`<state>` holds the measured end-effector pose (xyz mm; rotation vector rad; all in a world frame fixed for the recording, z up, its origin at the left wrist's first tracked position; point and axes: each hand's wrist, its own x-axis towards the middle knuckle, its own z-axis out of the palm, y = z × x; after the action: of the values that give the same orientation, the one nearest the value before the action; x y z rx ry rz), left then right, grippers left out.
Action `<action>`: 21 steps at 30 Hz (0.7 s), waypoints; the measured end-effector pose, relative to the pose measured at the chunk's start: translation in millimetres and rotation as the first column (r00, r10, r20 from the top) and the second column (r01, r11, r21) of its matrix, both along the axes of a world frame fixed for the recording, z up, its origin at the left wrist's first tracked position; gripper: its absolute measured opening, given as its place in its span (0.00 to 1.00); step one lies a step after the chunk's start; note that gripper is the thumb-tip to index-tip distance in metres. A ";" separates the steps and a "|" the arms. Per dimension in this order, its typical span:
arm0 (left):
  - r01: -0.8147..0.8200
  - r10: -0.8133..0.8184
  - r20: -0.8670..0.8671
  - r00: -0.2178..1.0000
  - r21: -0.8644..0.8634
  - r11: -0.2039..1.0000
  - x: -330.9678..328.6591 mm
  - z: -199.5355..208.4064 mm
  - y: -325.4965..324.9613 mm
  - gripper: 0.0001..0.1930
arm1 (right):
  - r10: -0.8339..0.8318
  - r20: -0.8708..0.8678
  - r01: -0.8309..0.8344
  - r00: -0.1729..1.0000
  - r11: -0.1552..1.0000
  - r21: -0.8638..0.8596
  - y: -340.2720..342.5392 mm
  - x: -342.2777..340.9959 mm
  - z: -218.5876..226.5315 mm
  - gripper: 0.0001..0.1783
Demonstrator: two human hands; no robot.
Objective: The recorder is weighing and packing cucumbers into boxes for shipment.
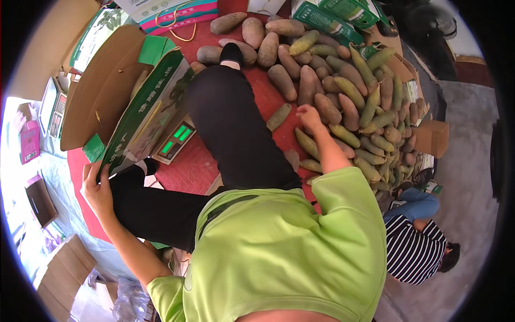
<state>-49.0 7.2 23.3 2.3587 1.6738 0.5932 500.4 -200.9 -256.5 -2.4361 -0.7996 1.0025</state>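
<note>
My left hand [97, 194] grips the near edge of an open cardboard box [142, 115], green and printed outside, brown inside. The box is tilted and stands on a scale [177, 140] with a lit green display. Beside a large heap of long brown and green melon-like produce [307, 85], my right hand [309, 117] has its fingers curled together. What they hold, if anything, I cannot make out. Just left of that hand, a single greenish piece [279, 117] lies on the red cloth [257, 80].
My legs in black trousers spread across the red cloth. Green cartons [328, 20] and a pink-and-blue gift bag [179, 16] stand at the far side. A person in a striped shirt [416, 249] is at the right. Brown boxes [65, 273] and plastic wrap [131, 300] lie at lower left.
</note>
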 end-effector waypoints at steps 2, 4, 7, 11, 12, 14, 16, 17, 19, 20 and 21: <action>0.036 -0.036 0.005 0.999 0.029 0.999 0.9 2.2 -0.3 0.08 | 0.056 0.077 -0.051 0.995 0.997 -0.061 -23.1 -18.1 -4.3 0.13; 0.014 -0.014 0.020 1.000 -0.009 1.000 4.3 1.2 0.5 0.07 | 0.114 0.154 -0.093 0.981 0.986 -0.139 -35.7 -29.8 -12.0 0.14; 0.035 -0.034 0.017 0.999 -0.020 0.999 -6.4 -5.6 4.8 0.07 | 0.365 0.189 -0.323 0.912 0.921 -0.217 -34.9 -48.0 -25.1 0.18; 0.013 -0.013 0.008 1.000 -0.013 1.000 -13.1 -8.8 3.8 0.07 | 0.466 0.185 -0.423 0.865 0.877 -0.227 -4.3 -80.9 -15.2 0.17; 0.016 -0.016 0.004 1.000 -0.015 1.000 -11.1 -8.9 4.2 0.07 | 0.537 0.211 -0.498 0.817 0.841 -0.213 2.0 -84.7 -17.6 0.16; 0.008 -0.008 0.009 1.000 -0.040 0.999 -6.9 -8.7 4.6 0.07 | 0.602 0.235 -0.569 0.763 0.798 -0.198 12.1 -92.1 -20.2 0.15; 0.015 -0.015 0.003 1.000 -0.033 0.999 -9.9 -8.1 4.0 0.07 | 0.830 0.246 -0.755 0.501 0.558 -0.344 26.3 -100.9 -20.6 0.15; 0.029 -0.029 0.005 1.000 -0.028 0.999 -11.2 -7.7 4.3 0.07 | 0.833 0.246 -0.762 0.496 0.554 -0.337 30.1 -104.6 -19.1 0.15; 0.011 -0.011 0.005 1.000 -0.038 0.999 -7.3 -5.4 3.8 0.07 | 0.945 0.262 -0.860 0.195 0.294 -0.418 31.4 -111.4 -25.5 0.14; 0.003 -0.002 0.011 1.000 -0.055 0.998 -3.9 -4.1 3.0 0.07 | 0.945 0.269 -0.864 0.188 0.289 -0.412 30.8 -114.8 -28.1 0.14; -0.007 0.008 0.012 1.000 -0.051 0.999 0.1 -1.9 2.0 0.08 | 0.954 0.274 -0.883 0.121 0.230 -0.410 29.4 -117.6 -33.9 0.13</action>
<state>-48.9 9.2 21.4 2.3095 1.6729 0.5581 382.8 -171.5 -290.4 -2.0862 -2.8006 0.7070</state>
